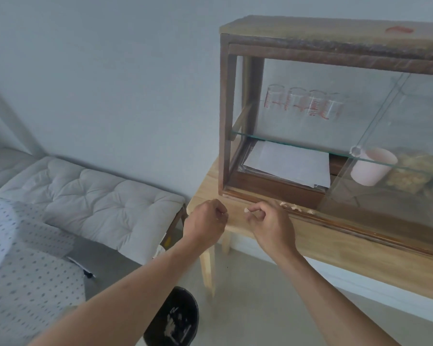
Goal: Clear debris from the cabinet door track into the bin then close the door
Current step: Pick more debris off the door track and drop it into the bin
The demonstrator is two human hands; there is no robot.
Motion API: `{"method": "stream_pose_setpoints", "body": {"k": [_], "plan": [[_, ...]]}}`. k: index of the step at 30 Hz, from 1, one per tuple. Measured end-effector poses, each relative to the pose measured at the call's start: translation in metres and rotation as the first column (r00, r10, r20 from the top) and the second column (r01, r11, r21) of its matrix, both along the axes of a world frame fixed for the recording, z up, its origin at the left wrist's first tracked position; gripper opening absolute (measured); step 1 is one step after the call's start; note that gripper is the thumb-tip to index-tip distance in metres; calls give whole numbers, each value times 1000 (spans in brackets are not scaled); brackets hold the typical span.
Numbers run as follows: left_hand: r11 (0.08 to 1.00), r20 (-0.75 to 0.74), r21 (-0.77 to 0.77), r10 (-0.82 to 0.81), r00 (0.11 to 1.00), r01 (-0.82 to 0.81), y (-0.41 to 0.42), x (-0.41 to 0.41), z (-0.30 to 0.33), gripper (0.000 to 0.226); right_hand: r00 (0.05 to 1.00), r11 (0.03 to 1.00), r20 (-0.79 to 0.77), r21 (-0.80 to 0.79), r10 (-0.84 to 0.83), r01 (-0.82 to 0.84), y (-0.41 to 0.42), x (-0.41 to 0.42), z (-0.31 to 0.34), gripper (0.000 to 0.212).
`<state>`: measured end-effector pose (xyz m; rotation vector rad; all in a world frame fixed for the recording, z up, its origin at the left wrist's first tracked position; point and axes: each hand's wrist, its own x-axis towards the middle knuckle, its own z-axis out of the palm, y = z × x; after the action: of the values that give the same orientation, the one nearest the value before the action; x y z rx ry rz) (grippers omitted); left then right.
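A dark wooden cabinet point(225, 116) with sliding glass doors stands on a light wooden table point(335, 248). The glass door point(385, 151) is slid to the right, leaving the left half uncovered. Pale debris crumbs point(294, 208) lie along the bottom door track point(335, 222). My right hand point(270, 222) is at the track's left part, pinching a small pale piece of debris point(246, 210) between thumb and finger. My left hand point(206, 221) hovers beside it in a loose fist; whether it holds anything is hidden. A black bin point(178, 320) with scraps inside stands on the floor below.
Inside the cabinet are glass beakers point(303, 101) on a glass shelf, white papers point(288, 163), a pink cup point(373, 168) and a brownish heap. A tufted white bench cushion point(85, 193) and dotted fabric point(23, 258) lie to the left.
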<state>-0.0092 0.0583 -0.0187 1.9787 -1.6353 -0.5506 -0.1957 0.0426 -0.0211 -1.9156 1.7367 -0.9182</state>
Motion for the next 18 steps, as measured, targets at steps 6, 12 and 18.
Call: {"method": "stream_pose_setpoints", "body": {"k": [6,12,18], "plan": [[997,2,38,61,998,-62,28,53,-14,5,997,995,-6,46,83,-83,26,45,-10,12],[988,-15,70,141,990,-139,64,109,-31,4,988,979,-14,134,156,-153,51,95,-24,8],[966,-54,137,226,973,-217,96,155,-65,7,973,957,-24,187,229,-221,72,137,-60,9]]}}
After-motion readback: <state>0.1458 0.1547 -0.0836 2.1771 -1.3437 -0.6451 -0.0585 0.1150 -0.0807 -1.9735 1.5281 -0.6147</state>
